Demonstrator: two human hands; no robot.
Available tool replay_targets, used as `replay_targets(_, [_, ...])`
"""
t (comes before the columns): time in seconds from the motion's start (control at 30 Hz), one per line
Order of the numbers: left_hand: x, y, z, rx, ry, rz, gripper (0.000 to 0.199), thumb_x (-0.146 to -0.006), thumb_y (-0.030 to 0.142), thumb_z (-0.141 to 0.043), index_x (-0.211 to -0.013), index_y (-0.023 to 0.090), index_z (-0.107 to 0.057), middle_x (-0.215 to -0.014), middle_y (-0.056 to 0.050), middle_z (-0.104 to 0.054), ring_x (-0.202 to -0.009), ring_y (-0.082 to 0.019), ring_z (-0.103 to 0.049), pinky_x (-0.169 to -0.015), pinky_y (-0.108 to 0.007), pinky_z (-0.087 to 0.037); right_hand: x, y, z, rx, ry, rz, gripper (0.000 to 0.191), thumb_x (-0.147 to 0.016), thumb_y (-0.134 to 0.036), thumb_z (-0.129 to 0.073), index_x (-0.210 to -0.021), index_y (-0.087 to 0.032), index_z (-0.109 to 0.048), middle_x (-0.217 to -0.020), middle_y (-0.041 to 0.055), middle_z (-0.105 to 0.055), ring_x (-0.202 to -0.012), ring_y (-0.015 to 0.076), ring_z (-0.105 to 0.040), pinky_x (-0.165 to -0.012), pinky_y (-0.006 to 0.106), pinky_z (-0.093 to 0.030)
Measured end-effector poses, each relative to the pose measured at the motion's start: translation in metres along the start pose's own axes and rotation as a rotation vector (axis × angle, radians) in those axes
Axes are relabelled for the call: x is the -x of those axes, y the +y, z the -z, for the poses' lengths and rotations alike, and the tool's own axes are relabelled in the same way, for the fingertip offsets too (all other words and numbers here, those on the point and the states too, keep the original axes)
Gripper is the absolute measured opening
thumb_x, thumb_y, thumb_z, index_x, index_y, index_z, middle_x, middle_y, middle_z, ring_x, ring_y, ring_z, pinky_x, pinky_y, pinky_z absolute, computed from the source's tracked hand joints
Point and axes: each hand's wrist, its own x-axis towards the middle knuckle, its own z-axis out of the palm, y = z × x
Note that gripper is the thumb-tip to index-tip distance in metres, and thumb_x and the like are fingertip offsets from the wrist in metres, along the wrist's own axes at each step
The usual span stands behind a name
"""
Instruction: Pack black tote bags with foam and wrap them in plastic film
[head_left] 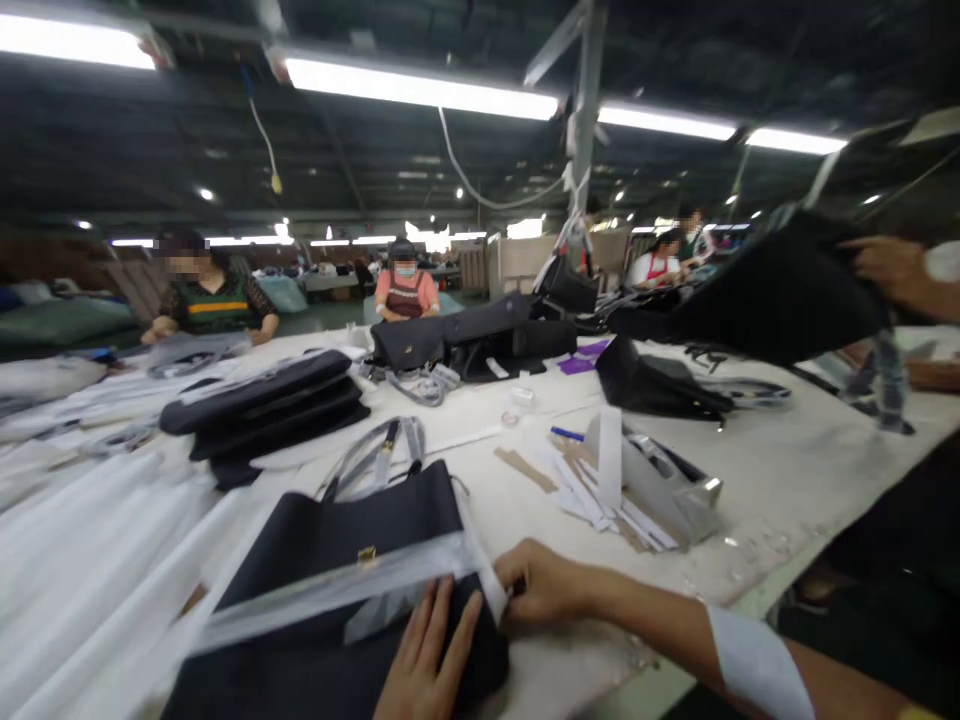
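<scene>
A black handbag (300, 535) with a gold clasp lies in front of me on the table, its wrapped handles (386, 450) pointing away. Across its front runs a translucent white strip (330, 588). My left hand (431, 655) rests flat on the bag's lower right part, fingers stretched over the strip's lower edge. At the bag's right side, my right hand (544, 583) is closed in a pinch on the white strip where it comes round the edge. The fingertips are partly hidden there.
A tape dispenser (675, 490) stands on the right beside loose paper strips (581, 490). Stacked black bags (270, 410) lie at left, near white sheeting (90, 590). A co-worker's hand (892, 262) holds a black bag (787, 290) at far right. Two people sit across the table.
</scene>
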Motion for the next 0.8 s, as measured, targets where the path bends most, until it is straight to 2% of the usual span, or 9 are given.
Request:
replay_targets(0.1, [-0.003, 0.007, 0.024, 0.097, -0.146, 0.144, 0.115, -0.068, 0.030, -0.082, -0.157, 0.023, -0.009, -0.156, -0.013, -0.035, -0.140, -0.034, -0.038, -0.105, -0.045, -0.049, -0.004, -0.014, 0.016, 0.030, -0.161, 0.018, 0.028, -0.076, -0.037, -0.072, -0.083, -0.011, -0.077, -0.074, 0.0016, -0.070, -0.068, 0.0147, -0.061, -0.066, 0.022, -0.048])
replay_targets(0.17, [-0.007, 0.010, 0.030, 0.140, -0.214, 0.199, 0.117, -0.067, 0.042, -0.083, -0.156, 0.020, -0.010, -0.156, -0.015, -0.033, -0.142, -0.034, -0.034, -0.109, -0.047, -0.044, -0.005, -0.018, 0.025, 0.094, -0.216, 0.007, 0.034, -0.081, -0.043, -0.068, -0.087, -0.011, -0.076, -0.076, 0.0033, -0.071, -0.068, 0.0147, -0.062, -0.066, 0.022, -0.047])
replay_targets(0.23, [-0.010, 0.010, 0.031, 0.165, -0.247, 0.215, 0.117, -0.067, 0.049, -0.083, -0.155, 0.018, -0.012, -0.155, -0.017, -0.034, -0.143, -0.034, -0.033, -0.112, -0.048, -0.041, -0.004, -0.020, 0.030, 0.208, -0.251, 0.040, 0.032, -0.088, -0.040, -0.062, -0.092, -0.012, -0.075, -0.081, 0.0046, -0.072, -0.072, 0.0144, -0.063, -0.069, 0.022, -0.047])
replay_targets(0.3, [-0.010, 0.011, 0.031, 0.172, -0.264, 0.211, 0.116, -0.067, 0.052, -0.082, -0.155, 0.018, -0.014, -0.154, -0.018, -0.036, -0.143, -0.034, -0.034, -0.112, -0.049, -0.040, -0.001, -0.021, 0.031, 0.382, -0.239, 0.108, 0.025, -0.092, -0.034, -0.059, -0.093, -0.014, -0.074, -0.086, 0.0056, -0.072, -0.079, 0.0151, -0.064, -0.073, 0.023, -0.046])
replay_targets(0.4, [-0.010, 0.011, 0.030, 0.169, -0.281, 0.205, 0.113, -0.067, 0.054, -0.081, -0.154, 0.020, -0.018, -0.154, -0.019, -0.036, -0.142, -0.036, -0.035, -0.112, -0.051, -0.040, 0.005, -0.022, 0.027, 0.643, -0.143, 0.213, 0.019, -0.093, -0.026, -0.057, -0.088, -0.016, -0.072, -0.088, 0.0065, -0.070, -0.087, 0.0171, -0.063, -0.075, 0.025, -0.046])
replay_targets(0.47, [-0.010, 0.011, 0.031, 0.175, -0.288, 0.205, 0.111, -0.068, 0.053, -0.081, -0.154, 0.021, -0.019, -0.155, -0.019, -0.035, -0.142, -0.036, -0.034, -0.112, -0.052, -0.039, 0.007, -0.021, 0.023, 0.675, -0.086, 0.263, 0.020, -0.094, -0.023, -0.054, -0.085, -0.018, -0.072, -0.089, 0.0066, -0.070, -0.088, 0.0168, -0.062, -0.077, 0.025, -0.046])
replay_targets(0.6, [-0.011, 0.009, 0.034, 0.236, -0.287, 0.214, 0.107, -0.070, 0.044, -0.082, -0.154, 0.024, -0.019, -0.158, -0.018, -0.029, -0.144, -0.036, -0.030, -0.112, -0.052, -0.039, 0.005, -0.019, 0.011, 0.439, -0.006, 0.288, 0.024, -0.095, -0.027, -0.055, -0.082, -0.017, -0.073, -0.086, 0.0065, -0.070, -0.079, 0.0143, -0.064, -0.073, 0.023, -0.048])
replay_targets(0.7, [-0.011, 0.006, 0.037, 0.338, -0.258, 0.247, 0.110, -0.071, 0.036, -0.082, -0.155, 0.024, -0.013, -0.159, -0.018, -0.024, -0.144, -0.034, -0.031, -0.111, -0.049, -0.041, -0.003, -0.018, -0.003, 0.176, 0.136, 0.248, 0.025, -0.090, -0.036, -0.064, -0.080, -0.015, -0.074, -0.078, 0.0053, -0.069, -0.073, 0.0145, -0.064, -0.070, 0.024, -0.050])
replay_targets(0.8, [-0.010, 0.004, 0.039, 0.410, -0.232, 0.281, 0.114, -0.072, 0.032, -0.081, -0.156, 0.024, -0.005, -0.159, -0.018, -0.024, -0.144, -0.033, -0.032, -0.112, -0.047, -0.041, -0.011, -0.016, -0.016, -0.053, 0.266, 0.186, 0.028, -0.084, -0.042, -0.070, -0.083, -0.014, -0.075, -0.081, 0.0059, -0.071, -0.077, 0.0173, -0.067, -0.072, 0.027, -0.053])
